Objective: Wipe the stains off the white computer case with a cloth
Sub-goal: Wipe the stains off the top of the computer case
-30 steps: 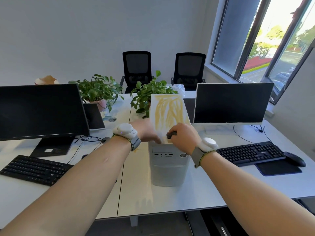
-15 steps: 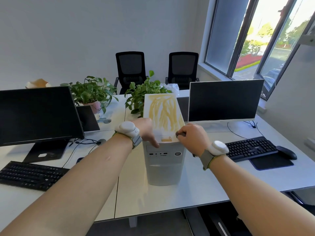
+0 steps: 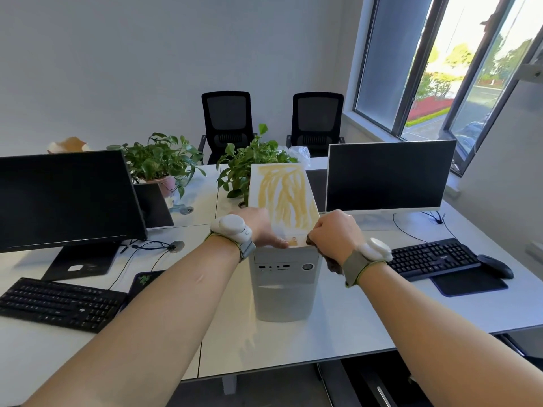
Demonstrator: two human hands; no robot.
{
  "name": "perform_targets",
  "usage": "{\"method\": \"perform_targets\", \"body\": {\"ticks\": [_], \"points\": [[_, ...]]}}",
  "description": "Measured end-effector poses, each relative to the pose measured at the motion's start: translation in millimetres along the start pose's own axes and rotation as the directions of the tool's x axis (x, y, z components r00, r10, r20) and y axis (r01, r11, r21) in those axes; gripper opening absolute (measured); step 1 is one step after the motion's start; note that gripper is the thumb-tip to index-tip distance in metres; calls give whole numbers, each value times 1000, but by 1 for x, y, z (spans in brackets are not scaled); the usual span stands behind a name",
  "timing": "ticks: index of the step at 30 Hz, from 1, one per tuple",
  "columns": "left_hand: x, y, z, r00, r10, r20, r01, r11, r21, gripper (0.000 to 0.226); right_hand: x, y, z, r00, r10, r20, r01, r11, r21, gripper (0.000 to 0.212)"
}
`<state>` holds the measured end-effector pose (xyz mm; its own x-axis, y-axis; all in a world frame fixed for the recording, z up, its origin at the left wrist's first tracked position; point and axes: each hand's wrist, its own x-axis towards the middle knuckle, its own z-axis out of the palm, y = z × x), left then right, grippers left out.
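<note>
Right hand [image 3: 333,232] drawn back (fisted) | cloth [image 3: 330,261] at case [image 3: 283,284] edge

The right hand [image 3: 333,232] covers most of the dark cloth [image 3: 330,259] it grips; only a scrap shows at the knuckles and below the wrist. The left hand [image 3: 258,227] hides its own fingertips and the near left corner of the white computer case [image 3: 283,277] top. A small yellow mark [image 3: 293,240] between the two hands is too small to read. Both forearms are cut off by the bottom edge.
</note>
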<state>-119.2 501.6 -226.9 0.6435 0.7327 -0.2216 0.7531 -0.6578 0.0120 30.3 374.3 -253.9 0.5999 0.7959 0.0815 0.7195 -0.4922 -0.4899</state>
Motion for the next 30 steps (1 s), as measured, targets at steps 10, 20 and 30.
{"method": "perform_targets", "body": {"ticks": [10, 20, 30], "points": [[2, 1, -3, 998, -46, -33, 50, 990, 130, 78, 17, 5, -8, 998, -58, 1, 58, 996, -70, 23], [16, -14, 8, 997, -12, 77, 10, 999, 32, 91, 28, -2, -10, 974, -130, 184, 165, 968, -188, 30], [25, -17, -8, 993, 3, 115, 0, 1000, -29, 71, 30, 2, 17, 986, -166, 34, 169, 980, -109, 19]]}}
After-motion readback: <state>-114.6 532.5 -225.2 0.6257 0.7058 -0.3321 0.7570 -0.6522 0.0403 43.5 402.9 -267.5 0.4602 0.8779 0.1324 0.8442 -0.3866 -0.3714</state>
